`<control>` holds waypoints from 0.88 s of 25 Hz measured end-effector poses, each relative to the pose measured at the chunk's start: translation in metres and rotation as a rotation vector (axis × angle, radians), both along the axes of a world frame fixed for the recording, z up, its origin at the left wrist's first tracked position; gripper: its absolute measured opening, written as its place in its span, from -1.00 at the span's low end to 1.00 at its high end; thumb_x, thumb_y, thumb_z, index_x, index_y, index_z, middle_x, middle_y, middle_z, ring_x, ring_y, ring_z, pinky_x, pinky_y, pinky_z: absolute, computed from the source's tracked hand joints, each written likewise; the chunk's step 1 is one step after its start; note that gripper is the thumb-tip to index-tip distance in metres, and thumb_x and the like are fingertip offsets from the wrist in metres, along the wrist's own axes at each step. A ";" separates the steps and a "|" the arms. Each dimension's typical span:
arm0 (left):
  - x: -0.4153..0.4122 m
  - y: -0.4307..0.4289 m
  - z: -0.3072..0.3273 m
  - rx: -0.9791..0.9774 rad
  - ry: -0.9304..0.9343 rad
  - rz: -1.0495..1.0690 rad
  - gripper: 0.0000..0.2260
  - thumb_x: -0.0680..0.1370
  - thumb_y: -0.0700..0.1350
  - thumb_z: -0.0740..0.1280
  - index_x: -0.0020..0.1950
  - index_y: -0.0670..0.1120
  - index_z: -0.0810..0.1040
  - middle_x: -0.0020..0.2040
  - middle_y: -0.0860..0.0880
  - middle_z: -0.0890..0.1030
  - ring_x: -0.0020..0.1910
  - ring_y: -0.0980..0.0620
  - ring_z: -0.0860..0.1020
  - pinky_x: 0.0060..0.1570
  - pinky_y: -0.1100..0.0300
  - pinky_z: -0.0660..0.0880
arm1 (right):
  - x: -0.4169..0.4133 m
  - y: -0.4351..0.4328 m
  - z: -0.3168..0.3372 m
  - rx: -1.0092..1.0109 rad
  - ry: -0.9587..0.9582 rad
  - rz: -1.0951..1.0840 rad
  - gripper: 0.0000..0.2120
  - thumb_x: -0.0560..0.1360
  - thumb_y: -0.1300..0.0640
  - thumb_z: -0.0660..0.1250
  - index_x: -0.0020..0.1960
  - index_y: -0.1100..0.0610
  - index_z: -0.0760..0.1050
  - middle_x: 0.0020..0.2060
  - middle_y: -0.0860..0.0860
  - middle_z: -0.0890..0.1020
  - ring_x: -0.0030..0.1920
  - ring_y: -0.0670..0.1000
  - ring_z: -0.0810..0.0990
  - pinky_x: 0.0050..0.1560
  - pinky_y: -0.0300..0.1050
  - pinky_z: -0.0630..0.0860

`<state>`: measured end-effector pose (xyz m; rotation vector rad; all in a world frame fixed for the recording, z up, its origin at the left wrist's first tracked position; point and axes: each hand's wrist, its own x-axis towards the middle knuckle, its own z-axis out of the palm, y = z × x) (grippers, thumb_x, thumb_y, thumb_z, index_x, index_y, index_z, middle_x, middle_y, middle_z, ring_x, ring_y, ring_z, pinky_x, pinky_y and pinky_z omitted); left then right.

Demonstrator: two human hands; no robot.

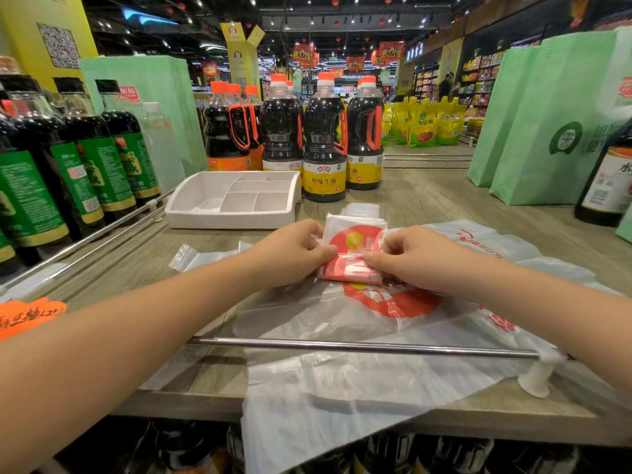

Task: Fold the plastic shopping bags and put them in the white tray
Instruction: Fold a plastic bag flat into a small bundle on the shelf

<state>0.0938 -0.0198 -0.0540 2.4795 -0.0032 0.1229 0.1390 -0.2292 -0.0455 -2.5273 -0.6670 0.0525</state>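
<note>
A folded plastic bag [352,249], white with a red and yellow print, lies in a small packet on the wooden shelf. My left hand [290,253] pinches its left edge and my right hand [415,258] pinches its right edge, thumbs pressing on top. Under it a flat unfolded bag [359,354] with the same red logo spreads toward me and hangs over the shelf's front. The white tray [225,218], with several compartments holding nothing, stands just beyond my left hand.
Soy sauce bottles [323,142] stand behind the tray, and green-labelled bottles [85,159] line the left. Green paper bags [547,124] rise at right. A metal rail [362,348] crosses the shelf front over the flat bag. Another clear bag [201,256] lies under my left wrist.
</note>
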 end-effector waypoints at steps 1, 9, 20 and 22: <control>0.000 -0.001 0.000 0.051 -0.019 0.004 -0.69 0.60 0.13 0.30 0.26 0.01 0.41 -0.16 0.07 0.67 -0.31 0.08 0.59 -0.29 0.15 0.50 | -0.001 0.000 0.001 -0.018 0.005 -0.005 -0.60 0.52 -0.21 0.36 -0.24 0.12 0.56 -0.40 0.00 0.60 -0.40 -0.07 0.50 -0.38 -0.19 0.37; -0.008 -0.002 0.003 0.294 -0.168 -0.161 -0.67 0.55 0.15 0.36 0.26 0.07 0.48 0.13 0.07 0.51 0.01 0.16 0.57 0.00 0.26 0.51 | 0.002 -0.003 -0.004 -0.112 -0.098 -0.071 -0.63 0.42 -0.25 0.43 -0.14 0.06 0.54 -0.22 -0.02 0.65 -0.16 0.00 0.60 -0.12 -0.02 0.53; -0.008 0.021 0.012 0.350 0.133 -0.346 -0.34 0.49 0.27 0.37 0.55 0.23 0.25 0.51 0.26 0.27 0.46 0.25 0.24 0.46 0.24 0.14 | -0.006 -0.018 0.000 -0.361 -0.178 0.110 -0.28 0.40 -0.54 0.05 0.40 -0.19 0.41 0.38 -0.09 0.43 0.35 0.00 0.45 0.33 0.06 0.43; -0.004 0.027 0.018 0.390 0.164 -0.369 -0.40 0.54 0.20 0.35 0.55 0.27 0.21 0.55 0.30 0.18 0.49 0.27 0.18 0.49 0.22 0.10 | -0.010 -0.016 0.002 -0.410 -0.193 0.123 -0.16 0.28 -0.60 -0.03 0.40 -0.21 0.40 0.32 -0.09 0.47 0.31 0.01 0.47 0.27 0.08 0.47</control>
